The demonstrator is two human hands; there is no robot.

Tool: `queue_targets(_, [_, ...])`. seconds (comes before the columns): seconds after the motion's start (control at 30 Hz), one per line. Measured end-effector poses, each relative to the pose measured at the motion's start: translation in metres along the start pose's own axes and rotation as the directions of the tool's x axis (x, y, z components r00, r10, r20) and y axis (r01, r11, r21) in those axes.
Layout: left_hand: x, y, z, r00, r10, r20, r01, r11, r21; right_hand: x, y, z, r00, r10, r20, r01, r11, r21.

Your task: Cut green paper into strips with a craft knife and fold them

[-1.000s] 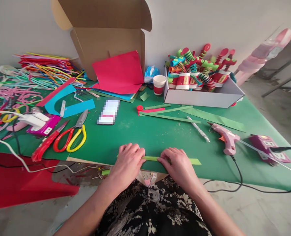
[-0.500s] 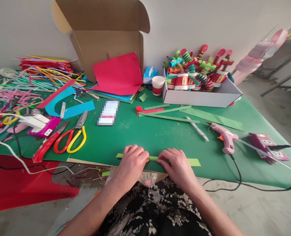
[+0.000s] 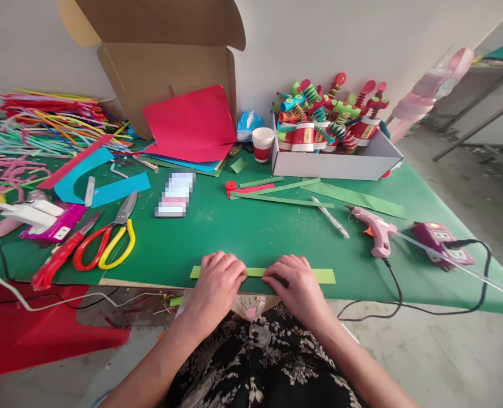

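A light green paper strip [image 3: 255,272] lies along the front edge of the green table, its two ends showing beyond my hands. My left hand [image 3: 221,283] is closed on the strip left of its middle, fingers bent and pressed together. On the other side my right hand [image 3: 294,283] pinches it, thumb underneath near the table edge. A short stretch of the strip shows between the hands. My palms and most fingertips are hidden from above.
Scissors [image 3: 107,241] and a red-handled cutter [image 3: 62,255] lie left. A pen [image 3: 330,217], a pink glue gun [image 3: 376,226] with its cord and green strips [image 3: 357,198] lie right. Behind stand a paper cup [image 3: 263,144] and a white box [image 3: 336,164] of paper figures.
The view has shifted slightly, so the table things sit further left. Both hands stay on the strip; the part between them now looks wider and flatter.
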State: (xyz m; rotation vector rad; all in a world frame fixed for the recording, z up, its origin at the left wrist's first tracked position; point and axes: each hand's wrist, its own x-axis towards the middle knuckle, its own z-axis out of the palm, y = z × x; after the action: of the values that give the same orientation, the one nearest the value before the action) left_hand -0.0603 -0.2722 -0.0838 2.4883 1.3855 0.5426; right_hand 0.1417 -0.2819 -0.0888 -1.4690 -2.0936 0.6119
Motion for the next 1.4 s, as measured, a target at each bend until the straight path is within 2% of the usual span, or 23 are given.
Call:
queue_targets(0.27, [-0.006,0.000,-0.001,0.994,0.084,-0.069,-0.079,0.995,0.067,-0.010,0.006,-0.008,0.989,-0.140,-0.054,0.130,0.979,-0.154])
queue_targets(0.57, [-0.018,0.002,0.000,0.985,0.127,-0.119,-0.112,0.986,0.123,-0.031,0.032,-0.033,0.978,-0.162,-0.128,0.136,0.972,-0.192])
queue_targets(0.7, [-0.016,-0.004,-0.009,0.984,0.125,-0.129,-0.101,0.979,0.179,-0.033,0.044,-0.049,0.975,-0.168,-0.147,0.123,0.954,-0.273])
queue_targets(0.83, [-0.006,-0.020,-0.028,0.963,0.139,-0.233,-0.071,0.958,0.278,-0.019,0.046,-0.064,0.938,-0.224,-0.266,0.126,0.932,-0.340])
queue_targets(0.9, [0.003,-0.029,-0.039,0.950,0.134,-0.283,-0.047,0.955,0.294,0.001,0.043,-0.067,0.909,-0.231,-0.346,0.111,0.936,-0.333])
queue_targets(1.0, [0.028,-0.044,-0.049,0.938,0.130,-0.320,-0.027,0.951,0.307,0.050,0.040,-0.063,0.854,-0.163,-0.493,0.035,0.965,-0.259])
queue_targets(1.1, [0.070,-0.057,-0.050,0.936,0.115,-0.334,0.005,0.940,0.340,0.108,0.043,-0.054,0.756,-0.018,-0.655,-0.038,0.997,-0.072])
queue_targets(1.2, [0.119,-0.070,-0.045,0.912,0.058,-0.406,0.100,0.929,0.357,0.146,0.050,-0.044,0.674,0.096,-0.733,-0.114,0.993,0.025])
queue_targets(1.3, [0.156,-0.085,-0.037,0.876,0.041,-0.481,0.155,0.920,0.360,0.156,0.060,-0.036,0.678,0.063,-0.732,-0.083,0.996,0.008])
queue_targets(1.4, [0.170,-0.097,-0.031,0.843,0.049,-0.536,0.174,0.918,0.357,0.153,0.070,-0.034,0.703,-0.019,-0.711,-0.021,0.999,-0.046])
